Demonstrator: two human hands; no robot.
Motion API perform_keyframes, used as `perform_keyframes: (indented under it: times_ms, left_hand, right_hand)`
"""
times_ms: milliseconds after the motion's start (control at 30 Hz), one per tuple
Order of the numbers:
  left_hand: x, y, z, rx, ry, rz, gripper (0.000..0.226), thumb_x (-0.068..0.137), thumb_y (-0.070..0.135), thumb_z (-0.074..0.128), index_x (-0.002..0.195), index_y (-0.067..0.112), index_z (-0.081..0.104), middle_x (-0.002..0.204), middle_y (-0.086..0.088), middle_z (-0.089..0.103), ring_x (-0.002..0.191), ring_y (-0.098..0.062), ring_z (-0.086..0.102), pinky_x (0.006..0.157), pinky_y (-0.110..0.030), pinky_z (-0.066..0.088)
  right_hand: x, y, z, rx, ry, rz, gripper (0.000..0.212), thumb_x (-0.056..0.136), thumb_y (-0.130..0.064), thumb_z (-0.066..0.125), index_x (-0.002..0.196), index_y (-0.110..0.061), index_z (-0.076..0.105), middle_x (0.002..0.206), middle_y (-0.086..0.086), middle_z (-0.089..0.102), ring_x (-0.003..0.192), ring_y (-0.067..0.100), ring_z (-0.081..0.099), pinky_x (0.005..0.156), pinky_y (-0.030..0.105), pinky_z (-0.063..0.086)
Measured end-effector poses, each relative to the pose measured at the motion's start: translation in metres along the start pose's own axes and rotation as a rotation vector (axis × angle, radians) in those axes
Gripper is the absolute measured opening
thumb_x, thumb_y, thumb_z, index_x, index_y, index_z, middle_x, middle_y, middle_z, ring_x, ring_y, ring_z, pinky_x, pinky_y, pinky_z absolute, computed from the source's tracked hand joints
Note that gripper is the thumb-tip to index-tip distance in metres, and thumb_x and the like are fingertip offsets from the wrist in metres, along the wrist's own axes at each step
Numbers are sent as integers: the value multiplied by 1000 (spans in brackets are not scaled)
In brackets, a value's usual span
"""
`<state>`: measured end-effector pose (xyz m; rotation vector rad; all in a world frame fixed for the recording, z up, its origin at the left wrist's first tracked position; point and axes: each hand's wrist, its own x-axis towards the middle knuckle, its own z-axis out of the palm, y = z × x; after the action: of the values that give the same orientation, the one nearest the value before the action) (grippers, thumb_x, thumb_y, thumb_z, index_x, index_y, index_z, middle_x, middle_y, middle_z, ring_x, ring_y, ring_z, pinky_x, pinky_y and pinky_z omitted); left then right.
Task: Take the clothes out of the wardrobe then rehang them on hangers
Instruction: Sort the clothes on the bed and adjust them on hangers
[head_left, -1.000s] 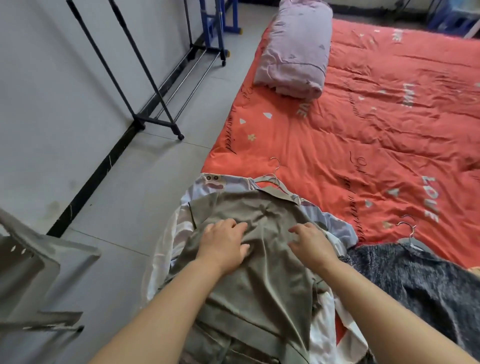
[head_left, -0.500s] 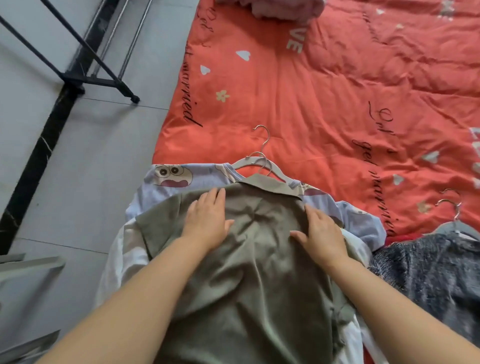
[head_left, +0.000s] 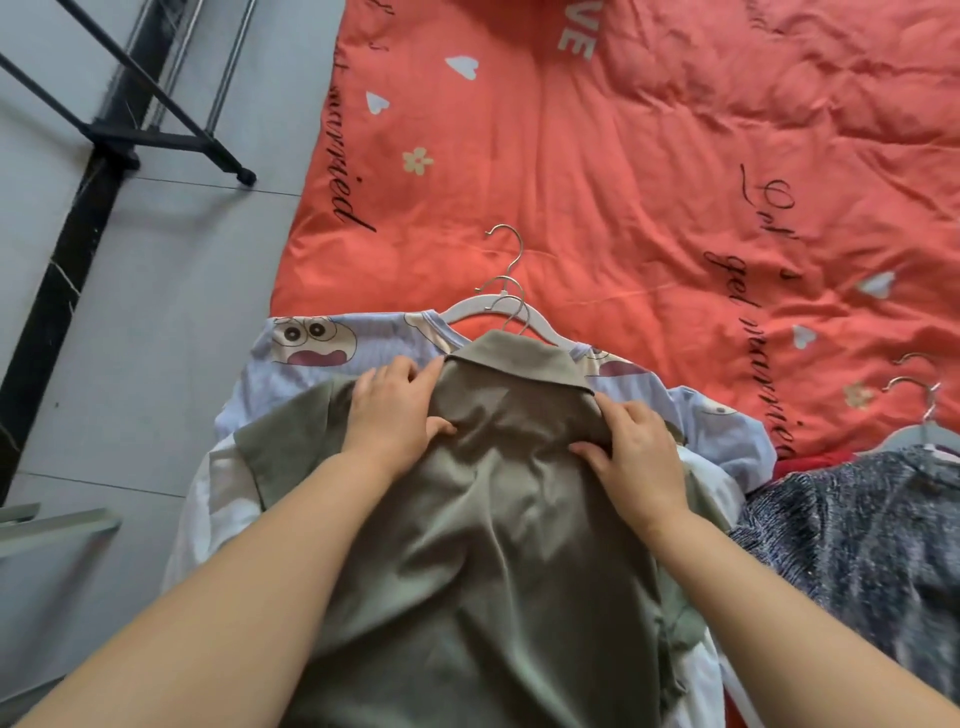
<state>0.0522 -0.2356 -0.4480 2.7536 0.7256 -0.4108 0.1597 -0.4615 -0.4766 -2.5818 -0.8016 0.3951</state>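
Olive shirt: lies back up on top of the clothes pile at the near edge of the bed, with its collar pointing away from me, just below the hanger hooks.
Left hand: my fingers are straight and spread flat on the shirt's left shoulder, fingertips at the collar, pressing rather than gripping.
Right hand: lies flat on the right shoulder beside the collar, fingers relaxed, thumb on the cloth, nothing pinched.
Hangers: 3 metal hooks are stacked just beyond the collar, and a white hanger arm shows on each side.
Cartoon shirt: pale blue with goggle-eyed faces, lying under the olive shirt.
White garment: lowest in the pile, sticking out on the left.
Knit sweater: dark and speckled, on my right, on its own hanger.
Quilt: red, with white hearts and black script.
Floor: grey tiles on the left.
Rack foot: black, at the top left.
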Motion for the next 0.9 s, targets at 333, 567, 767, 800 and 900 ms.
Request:
perform_keyframes:
  times_ms: [333,567,767,800,900]
  left_hand:
    - [-68,17,-62,99,346,298,82,46,32,91,117,3,62,75,-12,58,61,-29,61,56,-36,48]
    - [-156,37,-120,97,459,380,68,74,49,45,119,1,61,79,-12,60,63,-31,61,54,-37,48]
    - [-254,68,-150,66,572,495,67,75,49,46,121,2,60,83,-11,62,70,-31,63,59,-40,52]
    - [-270,76,-151,55,592,520,67,74,49,47,121,4,60,83,-11,62,70,-31,63,59,-39,52]
    - [-317,103,-148,24,620,594,66,74,49,49,126,8,55,85,-8,61,71,-29,61,60,-38,52]
  right_hand:
    - [-46,-23,-66,142,99,-114,55,72,-30,64,122,-7,60,82,14,62,74,36,61,71,39,52]
    - [-116,-52,-137,188,264,-224,57,71,-35,65,124,-16,60,78,8,60,73,29,60,71,33,45]
    - [-227,-60,-185,123,402,-328,74,62,-23,79,130,-20,51,97,-3,58,88,14,48,83,24,36]
    - [-248,-59,-191,99,428,-329,72,63,-24,77,130,-19,51,97,-6,55,86,14,48,82,23,36]
    - [-312,-49,-207,45,441,-278,69,70,-29,69,134,-29,43,80,-3,53,74,21,53,75,27,39]
